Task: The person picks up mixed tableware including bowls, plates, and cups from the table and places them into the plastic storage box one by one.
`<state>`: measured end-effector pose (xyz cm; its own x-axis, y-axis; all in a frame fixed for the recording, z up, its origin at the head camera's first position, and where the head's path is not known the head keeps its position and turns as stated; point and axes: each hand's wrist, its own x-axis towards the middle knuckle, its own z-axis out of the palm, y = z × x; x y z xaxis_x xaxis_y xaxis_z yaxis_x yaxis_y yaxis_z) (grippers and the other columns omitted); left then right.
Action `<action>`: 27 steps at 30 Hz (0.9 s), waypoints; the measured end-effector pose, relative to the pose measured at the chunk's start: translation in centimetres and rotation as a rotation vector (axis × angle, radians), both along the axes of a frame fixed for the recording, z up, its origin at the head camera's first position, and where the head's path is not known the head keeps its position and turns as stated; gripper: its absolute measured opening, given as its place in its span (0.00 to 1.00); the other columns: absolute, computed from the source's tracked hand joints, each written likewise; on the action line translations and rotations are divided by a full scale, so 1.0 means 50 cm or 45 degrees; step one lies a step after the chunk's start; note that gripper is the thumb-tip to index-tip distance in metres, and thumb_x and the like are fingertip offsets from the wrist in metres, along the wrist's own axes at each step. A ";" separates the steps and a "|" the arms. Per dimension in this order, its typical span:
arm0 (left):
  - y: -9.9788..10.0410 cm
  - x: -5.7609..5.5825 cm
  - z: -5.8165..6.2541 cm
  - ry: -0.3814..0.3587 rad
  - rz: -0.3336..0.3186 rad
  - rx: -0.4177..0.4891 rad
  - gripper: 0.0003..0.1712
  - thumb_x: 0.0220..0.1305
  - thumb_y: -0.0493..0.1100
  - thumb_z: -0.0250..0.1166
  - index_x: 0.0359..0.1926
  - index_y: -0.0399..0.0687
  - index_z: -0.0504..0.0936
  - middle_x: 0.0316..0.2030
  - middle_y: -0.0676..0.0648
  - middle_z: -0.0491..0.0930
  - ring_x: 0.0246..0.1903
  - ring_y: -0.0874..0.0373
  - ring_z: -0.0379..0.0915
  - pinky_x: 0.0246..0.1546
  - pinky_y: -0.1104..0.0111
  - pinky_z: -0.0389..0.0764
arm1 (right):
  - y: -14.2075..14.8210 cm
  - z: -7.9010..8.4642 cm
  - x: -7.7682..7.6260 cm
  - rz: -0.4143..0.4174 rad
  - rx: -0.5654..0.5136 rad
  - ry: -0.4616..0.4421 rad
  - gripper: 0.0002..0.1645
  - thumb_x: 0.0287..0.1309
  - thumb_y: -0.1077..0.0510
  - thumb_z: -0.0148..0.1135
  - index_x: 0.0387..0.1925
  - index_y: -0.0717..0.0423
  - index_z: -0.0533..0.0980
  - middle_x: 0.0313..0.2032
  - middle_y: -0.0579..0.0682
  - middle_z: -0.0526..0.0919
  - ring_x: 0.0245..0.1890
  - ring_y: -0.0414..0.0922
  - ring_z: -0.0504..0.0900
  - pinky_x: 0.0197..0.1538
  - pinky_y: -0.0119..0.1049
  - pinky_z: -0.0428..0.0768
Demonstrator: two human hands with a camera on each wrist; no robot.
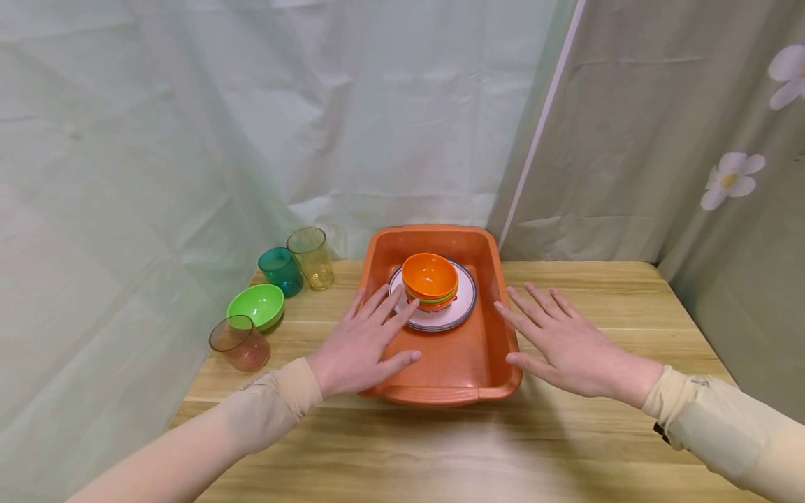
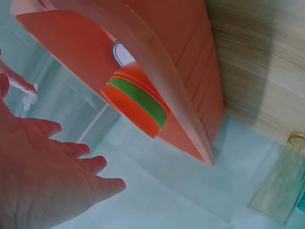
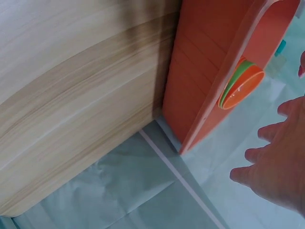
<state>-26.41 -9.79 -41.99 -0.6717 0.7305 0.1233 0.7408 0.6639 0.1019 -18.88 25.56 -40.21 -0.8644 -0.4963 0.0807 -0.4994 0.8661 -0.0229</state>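
Observation:
Both hands hover with fingers spread over an orange plastic basin (image 1: 465, 360) on the table. The left hand (image 1: 361, 346) is above the basin's left rim, palm down and holding nothing. Over the right rim, the right hand (image 1: 562, 342) has its fingers straight and is likewise without any object. Inside the basin, a stack of white plates (image 1: 465, 300) with dark rims bears a stack of small bowls, an orange bowl (image 1: 430, 276) on top and a green one (image 2: 138, 100) below it. In the wrist views, a gap shows between each hand and the basin.
Left of the basin stand a yellow tumbler (image 1: 312, 262), a teal tumbler (image 1: 281, 271), a green bowl (image 1: 256, 306) and a reddish-brown tumbler (image 1: 242, 346). A pale curtain (image 1: 402, 126) hangs behind the wooden table (image 1: 597, 293), and more sheeting borders both sides.

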 end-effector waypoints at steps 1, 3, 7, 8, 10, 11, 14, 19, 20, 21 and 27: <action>-0.002 0.000 0.000 -0.008 0.006 0.003 0.47 0.73 0.76 0.41 0.82 0.58 0.51 0.81 0.46 0.39 0.80 0.45 0.34 0.76 0.43 0.35 | -0.002 0.000 -0.001 0.001 -0.003 -0.003 0.47 0.73 0.29 0.48 0.82 0.45 0.50 0.80 0.55 0.48 0.80 0.59 0.39 0.76 0.62 0.44; -0.007 -0.001 -0.001 -0.022 0.019 0.014 0.47 0.73 0.76 0.42 0.82 0.58 0.51 0.81 0.46 0.39 0.80 0.45 0.34 0.76 0.44 0.35 | -0.005 -0.001 -0.003 0.005 -0.005 -0.009 0.48 0.73 0.28 0.47 0.82 0.45 0.50 0.81 0.55 0.48 0.80 0.58 0.39 0.76 0.62 0.44; -0.019 -0.003 -0.002 -0.036 0.051 0.034 0.47 0.73 0.76 0.43 0.82 0.58 0.52 0.82 0.46 0.40 0.80 0.44 0.34 0.76 0.44 0.35 | -0.016 -0.002 -0.010 0.026 -0.006 -0.010 0.48 0.72 0.28 0.46 0.82 0.44 0.49 0.81 0.53 0.46 0.80 0.58 0.38 0.76 0.62 0.43; -0.022 -0.004 -0.002 -0.042 0.060 0.039 0.47 0.73 0.76 0.43 0.82 0.59 0.51 0.82 0.46 0.40 0.80 0.45 0.34 0.76 0.44 0.34 | -0.019 -0.002 -0.013 0.033 -0.006 -0.007 0.48 0.73 0.28 0.46 0.82 0.44 0.49 0.81 0.53 0.46 0.80 0.58 0.38 0.76 0.62 0.43; -0.030 -0.004 -0.001 -0.050 0.078 0.047 0.47 0.72 0.76 0.44 0.82 0.59 0.51 0.81 0.45 0.40 0.80 0.44 0.35 0.76 0.43 0.34 | -0.027 -0.002 -0.018 0.044 -0.005 -0.003 0.48 0.73 0.27 0.45 0.82 0.44 0.49 0.81 0.52 0.44 0.80 0.58 0.38 0.76 0.62 0.43; -0.035 -0.005 0.000 -0.055 0.087 0.051 0.47 0.72 0.75 0.44 0.82 0.58 0.51 0.81 0.45 0.40 0.80 0.44 0.36 0.76 0.43 0.34 | -0.031 -0.001 -0.021 0.047 -0.003 -0.003 0.48 0.73 0.27 0.45 0.82 0.44 0.49 0.81 0.51 0.44 0.80 0.57 0.38 0.77 0.61 0.43; -0.050 -0.012 0.002 -0.064 0.114 0.073 0.47 0.73 0.74 0.47 0.82 0.57 0.51 0.81 0.43 0.42 0.79 0.42 0.38 0.75 0.42 0.33 | -0.046 0.000 -0.030 0.057 0.002 -0.004 0.48 0.72 0.26 0.43 0.82 0.44 0.51 0.81 0.51 0.43 0.80 0.57 0.38 0.77 0.61 0.42; -0.081 -0.047 0.003 -0.101 0.193 0.156 0.48 0.72 0.71 0.52 0.82 0.52 0.52 0.80 0.39 0.44 0.78 0.37 0.38 0.75 0.40 0.34 | -0.079 0.001 -0.047 0.088 0.010 -0.005 0.47 0.73 0.26 0.41 0.81 0.46 0.53 0.81 0.53 0.47 0.80 0.57 0.39 0.77 0.61 0.41; -0.089 -0.057 0.003 -0.112 0.218 0.173 0.49 0.72 0.71 0.52 0.82 0.50 0.53 0.80 0.38 0.45 0.78 0.36 0.38 0.75 0.39 0.36 | -0.087 0.002 -0.051 0.097 0.008 -0.011 0.47 0.73 0.26 0.42 0.81 0.46 0.53 0.81 0.54 0.47 0.80 0.57 0.38 0.77 0.61 0.41; -0.097 -0.069 0.003 -0.123 0.247 0.184 0.49 0.73 0.71 0.53 0.81 0.48 0.53 0.80 0.37 0.46 0.78 0.36 0.38 0.75 0.39 0.36 | -0.094 0.003 -0.054 0.107 0.014 -0.010 0.47 0.73 0.26 0.41 0.82 0.46 0.53 0.81 0.54 0.47 0.80 0.57 0.38 0.77 0.61 0.41; -0.149 -0.140 0.003 -0.275 0.437 0.331 0.53 0.74 0.63 0.58 0.80 0.32 0.45 0.78 0.29 0.44 0.77 0.33 0.39 0.74 0.40 0.46 | -0.139 0.011 -0.069 0.170 0.046 -0.016 0.47 0.74 0.27 0.39 0.82 0.46 0.50 0.81 0.53 0.47 0.80 0.55 0.33 0.78 0.57 0.37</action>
